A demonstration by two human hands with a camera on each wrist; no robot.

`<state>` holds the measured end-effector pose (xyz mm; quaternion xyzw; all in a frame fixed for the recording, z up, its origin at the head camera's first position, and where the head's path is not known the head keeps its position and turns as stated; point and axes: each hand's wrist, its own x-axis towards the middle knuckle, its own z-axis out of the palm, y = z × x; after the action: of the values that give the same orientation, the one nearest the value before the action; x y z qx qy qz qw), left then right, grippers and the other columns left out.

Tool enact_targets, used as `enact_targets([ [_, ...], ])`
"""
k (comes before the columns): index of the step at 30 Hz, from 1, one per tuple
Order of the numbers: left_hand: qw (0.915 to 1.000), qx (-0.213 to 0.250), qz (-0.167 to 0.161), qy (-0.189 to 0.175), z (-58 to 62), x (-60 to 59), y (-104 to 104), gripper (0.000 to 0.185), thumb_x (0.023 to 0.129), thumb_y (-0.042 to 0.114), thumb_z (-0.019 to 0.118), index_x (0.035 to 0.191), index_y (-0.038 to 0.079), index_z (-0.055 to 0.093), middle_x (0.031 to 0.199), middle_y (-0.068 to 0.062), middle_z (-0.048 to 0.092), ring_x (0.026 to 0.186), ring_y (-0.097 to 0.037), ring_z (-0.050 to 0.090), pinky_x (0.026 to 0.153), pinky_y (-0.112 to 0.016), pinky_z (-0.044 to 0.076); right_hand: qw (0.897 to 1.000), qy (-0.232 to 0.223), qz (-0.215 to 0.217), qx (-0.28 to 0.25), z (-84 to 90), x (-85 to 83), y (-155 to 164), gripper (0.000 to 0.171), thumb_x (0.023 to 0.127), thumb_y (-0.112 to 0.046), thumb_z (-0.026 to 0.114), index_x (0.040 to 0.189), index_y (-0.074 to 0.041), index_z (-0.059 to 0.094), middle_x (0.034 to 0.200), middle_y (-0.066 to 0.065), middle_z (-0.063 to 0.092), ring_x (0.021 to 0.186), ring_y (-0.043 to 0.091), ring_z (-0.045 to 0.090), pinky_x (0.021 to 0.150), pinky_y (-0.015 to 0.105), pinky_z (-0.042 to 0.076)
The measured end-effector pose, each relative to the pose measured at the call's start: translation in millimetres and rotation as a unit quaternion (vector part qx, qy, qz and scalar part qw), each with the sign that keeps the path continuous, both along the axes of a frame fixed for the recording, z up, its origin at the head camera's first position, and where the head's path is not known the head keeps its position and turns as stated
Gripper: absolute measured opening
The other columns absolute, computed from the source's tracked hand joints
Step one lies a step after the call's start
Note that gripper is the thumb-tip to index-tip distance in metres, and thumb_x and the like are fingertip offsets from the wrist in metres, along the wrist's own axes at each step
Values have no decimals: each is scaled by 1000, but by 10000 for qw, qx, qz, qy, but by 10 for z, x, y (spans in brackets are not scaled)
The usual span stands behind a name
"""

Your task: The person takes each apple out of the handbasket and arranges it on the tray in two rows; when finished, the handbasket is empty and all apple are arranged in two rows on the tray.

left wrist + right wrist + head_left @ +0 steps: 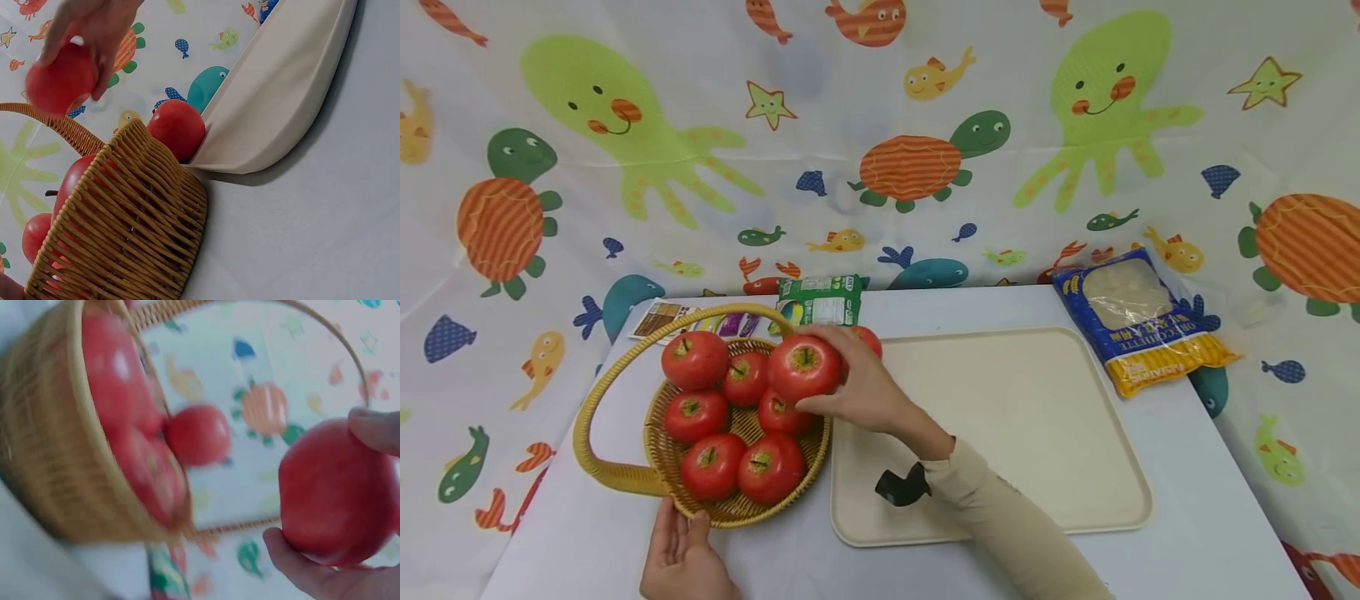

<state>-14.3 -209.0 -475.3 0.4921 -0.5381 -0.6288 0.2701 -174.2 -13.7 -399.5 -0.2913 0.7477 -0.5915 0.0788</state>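
Left hand (681, 554) grip: fingers relaxed against near rim of wicker basket (658, 454), nothing grasped. Right hand (865, 387) grip: thumb and fingers clasp red apple (803, 367), held above basket's right side. Six apples lie in basket. One more apple (177, 128) between basket and cream tray (1075, 433). Blue-yellow packet (1138, 329) at tabletop far right; green packet (820, 300) behind basket.

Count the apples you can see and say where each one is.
8: six in the basket, one in the right hand, one on the table behind that hand. Others may be hidden.
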Motion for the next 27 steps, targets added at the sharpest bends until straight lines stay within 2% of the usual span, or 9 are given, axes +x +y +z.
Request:
enact_targets([
  [3, 10000, -17, 6, 22, 1, 0, -2, 56, 101, -3, 57, 153, 15, 48, 157, -9, 44, 140, -13, 46, 95, -7, 44, 9983, -80, -526, -231, 3, -81, 239, 79, 82, -11, 86, 150, -18, 46, 144, 4, 51, 126, 23, 51, 95, 36, 58],
  [7, 10000, -19, -10, -90, 7, 1, -8, 57, 101, -1, 57, 153, 18, 47, 158, -7, 44, 140, -12, 45, 95, -7, 44, 9909, -265, -1303, -230, -67, -251, 524, 80, 83, -10, 85, 152, -19, 46, 146, 5, 51, 130, 27, 49, 96, 45, 58],
  [13, 9998, -38, -41, -194, 14, 1, -5, 56, 101, 0, 57, 154, 18, 47, 158, -7, 44, 141, -13, 45, 97, -9, 44, 9722, -672, -2217, 349, -420, -485, 789, 81, 84, -11, 84, 154, -18, 43, 151, 10, 47, 136, 32, 44, 103, 53, 53],
  [16, 9997, -33, -33, -241, 24, -3, -5, 56, 102, 0, 57, 154, 18, 47, 158, -6, 43, 141, -12, 45, 101, -13, 43, 9636, -772, -2418, 836, -621, -552, 827, 80, 86, -14, 83, 154, -16, 42, 150, 12, 47, 136, 33, 44, 105, 53, 52],
  [19, 9998, -20, -30, -202, 27, -5, -4, 56, 102, 0, 57, 154, 18, 47, 158, -7, 43, 141, -12, 45, 103, -15, 42, 9586, -705, -2527, 1106, -776, -586, 844, 80, 85, -13, 84, 153, -12, 43, 150, 15, 48, 136, 35, 45, 106, 55, 51],
  [24, 10000, -29, 1, 34, 10, -3, -6, 55, 101, -2, 56, 153, 15, 48, 157, -9, 44, 140, -13, 46, 101, -12, 42, 9582, -514, -2589, 1101, -925, -608, 856, 79, 83, -13, 86, 151, -8, 46, 148, 16, 51, 134, 35, 48, 106, 55, 51],
  [27, 10000, -24, 15, 36, 1, -3, -11, 55, 101, -3, 56, 152, 15, 49, 157, -9, 44, 140, -13, 46, 101, -12, 43, 9591, -460, -2574, 1083, -975, -612, 857, 79, 83, -12, 86, 150, -7, 46, 148, 16, 52, 133, 35, 49, 106, 54, 50],
])
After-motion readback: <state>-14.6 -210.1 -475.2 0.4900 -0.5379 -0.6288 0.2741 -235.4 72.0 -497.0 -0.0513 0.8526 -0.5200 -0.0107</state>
